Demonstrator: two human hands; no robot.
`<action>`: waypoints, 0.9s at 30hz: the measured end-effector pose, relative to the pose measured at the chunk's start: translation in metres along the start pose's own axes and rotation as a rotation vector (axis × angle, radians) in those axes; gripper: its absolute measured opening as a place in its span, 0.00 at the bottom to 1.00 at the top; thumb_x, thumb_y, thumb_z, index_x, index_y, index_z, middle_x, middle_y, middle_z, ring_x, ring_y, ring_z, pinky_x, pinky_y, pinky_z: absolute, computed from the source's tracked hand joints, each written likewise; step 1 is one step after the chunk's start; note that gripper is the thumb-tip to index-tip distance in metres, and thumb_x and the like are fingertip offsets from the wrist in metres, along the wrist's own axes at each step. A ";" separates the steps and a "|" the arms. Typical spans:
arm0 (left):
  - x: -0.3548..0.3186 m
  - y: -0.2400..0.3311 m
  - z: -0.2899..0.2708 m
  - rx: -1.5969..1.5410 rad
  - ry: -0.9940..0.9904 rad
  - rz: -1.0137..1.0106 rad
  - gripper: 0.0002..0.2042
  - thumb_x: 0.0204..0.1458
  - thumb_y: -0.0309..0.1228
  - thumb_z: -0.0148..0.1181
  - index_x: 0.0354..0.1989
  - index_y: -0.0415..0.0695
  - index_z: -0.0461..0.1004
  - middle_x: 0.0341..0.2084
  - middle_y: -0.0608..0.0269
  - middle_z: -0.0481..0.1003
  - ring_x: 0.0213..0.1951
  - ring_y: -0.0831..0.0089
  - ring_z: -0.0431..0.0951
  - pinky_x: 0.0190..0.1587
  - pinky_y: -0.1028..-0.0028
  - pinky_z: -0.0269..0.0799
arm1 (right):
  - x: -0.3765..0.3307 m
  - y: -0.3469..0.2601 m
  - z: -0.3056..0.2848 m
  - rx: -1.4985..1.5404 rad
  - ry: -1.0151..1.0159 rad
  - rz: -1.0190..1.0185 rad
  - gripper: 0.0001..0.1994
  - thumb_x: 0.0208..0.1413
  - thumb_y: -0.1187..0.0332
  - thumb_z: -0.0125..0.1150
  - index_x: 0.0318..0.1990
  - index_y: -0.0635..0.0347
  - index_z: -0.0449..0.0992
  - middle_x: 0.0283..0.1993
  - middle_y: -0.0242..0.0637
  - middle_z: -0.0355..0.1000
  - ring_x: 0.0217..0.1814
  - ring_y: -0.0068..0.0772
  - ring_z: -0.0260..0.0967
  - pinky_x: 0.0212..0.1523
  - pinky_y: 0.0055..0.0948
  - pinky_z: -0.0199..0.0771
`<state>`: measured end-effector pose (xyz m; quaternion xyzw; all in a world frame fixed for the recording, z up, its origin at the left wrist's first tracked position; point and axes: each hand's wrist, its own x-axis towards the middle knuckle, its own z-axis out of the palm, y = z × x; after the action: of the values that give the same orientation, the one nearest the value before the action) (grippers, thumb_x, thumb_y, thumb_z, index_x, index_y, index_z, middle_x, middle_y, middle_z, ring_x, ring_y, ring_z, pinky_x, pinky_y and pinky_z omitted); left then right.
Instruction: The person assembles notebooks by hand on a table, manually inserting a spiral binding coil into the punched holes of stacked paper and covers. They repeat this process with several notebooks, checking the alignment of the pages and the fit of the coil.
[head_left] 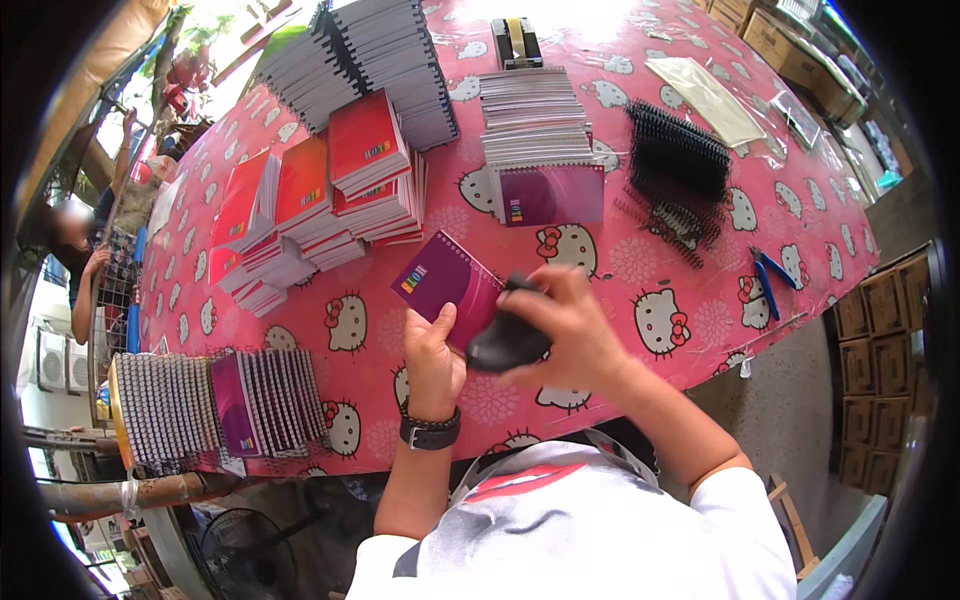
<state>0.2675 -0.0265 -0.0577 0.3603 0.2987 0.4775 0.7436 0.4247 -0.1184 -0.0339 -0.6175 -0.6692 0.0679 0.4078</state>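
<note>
My left hand (433, 350) grips a purple notebook (440, 278) by its lower edge, thumb on the cover. A row of punched holes runs along the notebook's upper right edge. My right hand (572, 325) is closed around a dark, rounded handheld object (512, 338), its exact kind unclear. That object sits against the notebook's right end, where it hides part of the edge. Beyond my hands lies a pile of punched purple notebooks (550, 195). Black spiral binding coils (678, 150) are heaped to its right, with some loose ones in front.
Blue-handled pliers (768, 282) lie near the right table edge. Red notebooks (368, 140) are stacked at the left, before tall piles of bound books (400, 60). Spiral-bound notebooks (275, 400) stand at the near left corner. A person (85, 245) is beyond the left edge.
</note>
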 end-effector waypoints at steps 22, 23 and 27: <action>0.022 -0.003 -0.004 -0.065 0.023 0.085 0.21 0.56 0.18 0.42 0.59 0.42 0.56 0.49 0.59 0.67 0.50 0.68 0.70 0.55 0.66 0.66 | 0.002 0.006 0.004 0.019 -0.143 -0.157 0.38 0.22 0.50 0.77 0.48 0.49 0.72 0.51 0.41 0.60 0.56 0.43 0.53 0.57 0.42 0.50; 0.023 -0.003 -0.004 -0.061 0.029 0.116 0.21 0.55 0.18 0.44 0.58 0.41 0.57 0.49 0.60 0.67 0.50 0.69 0.69 0.54 0.67 0.65 | 0.004 0.011 -0.001 0.018 -0.100 -0.120 0.35 0.23 0.47 0.74 0.46 0.47 0.72 0.51 0.41 0.60 0.56 0.45 0.55 0.56 0.45 0.50; 0.025 -0.002 -0.010 -0.058 0.072 0.175 0.21 0.53 0.16 0.47 0.56 0.40 0.59 0.49 0.61 0.67 0.48 0.73 0.68 0.53 0.71 0.64 | 0.006 0.059 -0.015 -0.333 0.185 0.201 0.33 0.33 0.50 0.71 0.50 0.52 0.71 0.52 0.43 0.61 0.56 0.46 0.55 0.55 0.44 0.51</action>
<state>0.2701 -0.0013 -0.0671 0.3457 0.2785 0.5618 0.6980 0.4803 -0.1056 -0.0564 -0.7435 -0.5660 -0.0604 0.3509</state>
